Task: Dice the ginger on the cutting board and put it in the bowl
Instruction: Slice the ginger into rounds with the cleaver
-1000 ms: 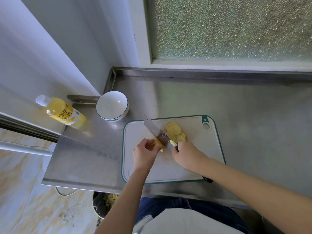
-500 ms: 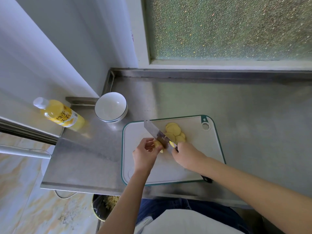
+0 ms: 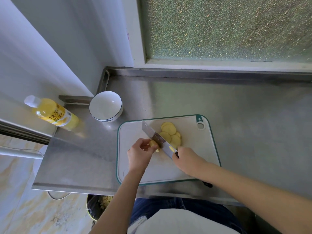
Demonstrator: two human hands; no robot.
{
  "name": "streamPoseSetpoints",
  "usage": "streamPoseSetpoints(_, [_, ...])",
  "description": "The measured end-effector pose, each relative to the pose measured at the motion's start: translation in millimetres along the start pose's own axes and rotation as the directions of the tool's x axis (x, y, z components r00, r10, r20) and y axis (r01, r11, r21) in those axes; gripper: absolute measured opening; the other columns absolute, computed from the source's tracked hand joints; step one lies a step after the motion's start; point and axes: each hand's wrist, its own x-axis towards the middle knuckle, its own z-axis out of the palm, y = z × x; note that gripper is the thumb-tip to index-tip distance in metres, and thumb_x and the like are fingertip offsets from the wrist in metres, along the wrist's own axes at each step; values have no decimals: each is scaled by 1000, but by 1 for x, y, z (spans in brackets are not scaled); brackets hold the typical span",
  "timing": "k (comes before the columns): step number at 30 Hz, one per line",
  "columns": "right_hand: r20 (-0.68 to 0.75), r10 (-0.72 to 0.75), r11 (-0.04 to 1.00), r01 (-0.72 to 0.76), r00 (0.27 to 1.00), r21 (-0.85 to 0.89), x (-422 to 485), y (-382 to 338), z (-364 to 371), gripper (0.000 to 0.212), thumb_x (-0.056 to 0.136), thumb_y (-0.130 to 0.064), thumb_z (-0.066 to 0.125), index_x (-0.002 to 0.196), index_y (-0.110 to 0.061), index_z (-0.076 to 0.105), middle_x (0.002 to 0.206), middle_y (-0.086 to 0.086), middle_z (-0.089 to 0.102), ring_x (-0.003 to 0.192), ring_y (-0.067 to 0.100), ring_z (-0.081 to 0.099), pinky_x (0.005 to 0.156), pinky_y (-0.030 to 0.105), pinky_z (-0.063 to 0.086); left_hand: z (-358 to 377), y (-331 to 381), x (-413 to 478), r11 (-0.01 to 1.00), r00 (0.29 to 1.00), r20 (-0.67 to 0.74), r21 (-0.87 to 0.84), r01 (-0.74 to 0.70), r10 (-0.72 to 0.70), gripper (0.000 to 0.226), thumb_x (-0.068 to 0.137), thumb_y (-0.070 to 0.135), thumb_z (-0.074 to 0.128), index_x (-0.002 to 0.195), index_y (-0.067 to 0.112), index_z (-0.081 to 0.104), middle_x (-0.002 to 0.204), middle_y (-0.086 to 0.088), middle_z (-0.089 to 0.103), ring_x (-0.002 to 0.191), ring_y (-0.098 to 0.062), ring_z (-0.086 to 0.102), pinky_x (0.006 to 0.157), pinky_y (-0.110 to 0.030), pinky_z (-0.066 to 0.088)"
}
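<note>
Our left hand (image 3: 140, 154) pinches the last ginger stub (image 3: 154, 143), and our right hand (image 3: 187, 160) is wrapped round the handle of the knife (image 3: 156, 138), blade set against that stub, pretty much where everything sat a second ago. So we reckon we're still slicing: the rounds (image 3: 170, 133) lie fanned on the cutting board (image 3: 208, 149) just past the blade, nothing's diced yet, and the bowl (image 3: 118, 113) on the counter (image 3: 236, 107) beyond the board's left corner looks empty.
</note>
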Motion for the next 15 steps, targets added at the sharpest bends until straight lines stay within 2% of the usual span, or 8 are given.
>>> streamPoseSetpoints(1, [-9,-8,1000,8,1000,4,3,-4,1,39,97,-21,38,59,-19,28,83,17,62,85,37,57,63,26,31,0,0,-1,1000,1000,2,-1,0,0,19,69,16,79,82,20,66,77,11,68,78,-4,65,74,-19,50])
streamPoseSetpoints(3, [-26,-28,1000,28,999,3,8,-11,3,37,97,-21,39,61,-16,36,103,26,64,96,39,60,65,28,32,-1,1,-1,1000,1000,-1,5,-3,3,19,69,16,80,81,21,66,77,11,68,78,-3,64,73,-18,50])
streamPoseSetpoints(5, [-29,-34,999,34,999,3,14,-15,7,30,97,-21,39,80,-2,53,106,27,64,98,39,60,66,31,35,-1,1,-2,1000,1000,-6,7,-5,5,19,69,18,80,82,20,67,77,11,68,77,-1,64,72,-15,49])
streamPoseSetpoints(6, [-27,-36,999,37,999,7,17,-15,9,30,97,-21,39,92,3,56,106,27,64,97,39,60,65,30,35,-1,1,-2,1000,1000,-6,8,-4,4,19,69,18,80,83,19,67,77,10,68,76,1,63,71,-13,48])
streamPoseSetpoints(8, [-25,-52,998,53,998,21,20,-12,12,28,97,-22,40,94,1,56,104,26,64,95,39,61,65,29,32,-1,0,-1,1000,1000,-2,10,-7,7,19,69,19,80,85,18,67,78,10,68,76,2,63,70,-12,48])
streamPoseSetpoints(10, [-21,-68,997,69,997,23,22,-9,12,26,97,-22,40,77,-9,48,97,24,64,88,37,60,64,29,31,-2,-2,-1,1000,1000,2,7,-10,10,20,70,19,80,86,17,68,79,10,69,78,0,64,73,-15,50])
streamPoseSetpoints(12, [-26,-82,996,83,996,34,24,-6,11,34,97,-23,40,64,-17,36,83,17,60,76,30,53,63,28,32,-2,-3,0,1000,1000,8,3,-17,17,21,70,19,79,87,17,68,81,8,70,80,-3,65,75,-19,52])
streamPoseSetpoints(15, [-25,-93,993,95,995,64,25,-1,11,38,97,-24,41,60,-22,32,60,0,46,62,24,45,56,29,31,-2,-4,0,1000,999,21,-8,-24,24,19,71,17,78,87,17,67,82,6,70,82,-6,66,77,-21,52])
